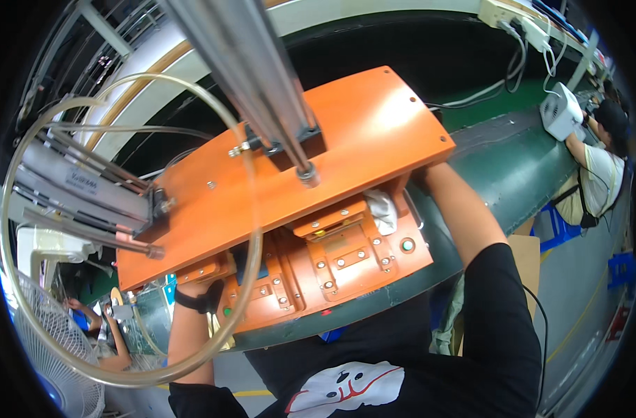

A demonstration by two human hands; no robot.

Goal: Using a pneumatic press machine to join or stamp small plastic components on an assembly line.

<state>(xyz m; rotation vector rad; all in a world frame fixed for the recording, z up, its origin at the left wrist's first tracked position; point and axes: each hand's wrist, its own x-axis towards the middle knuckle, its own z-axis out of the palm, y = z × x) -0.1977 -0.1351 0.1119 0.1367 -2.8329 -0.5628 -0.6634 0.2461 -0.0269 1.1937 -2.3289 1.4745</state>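
An orange press fixture sits before me on a dark green belt [513, 167]. Its broad top plate [332, 139] hangs over a lower orange base [346, 258] with screwed blocks and a green button [407, 244]. My left hand [196, 284], a black band at the wrist, reaches under the plate's near left corner; its fingers are hidden. My right forearm [464, 216] runs up to the plate's right edge, and that hand is hidden behind the plate. A white cloth-like thing [382, 209] shows under the plate near it.
A metal cylinder [255, 76] stands on the top plate and another [81, 188] is mounted at its left end. A clear hose [252, 230] loops around them. A seated person [603, 167] works far right by a white box [561, 111]. A fan [46, 348] and another person's hands [88, 320] are lower left.
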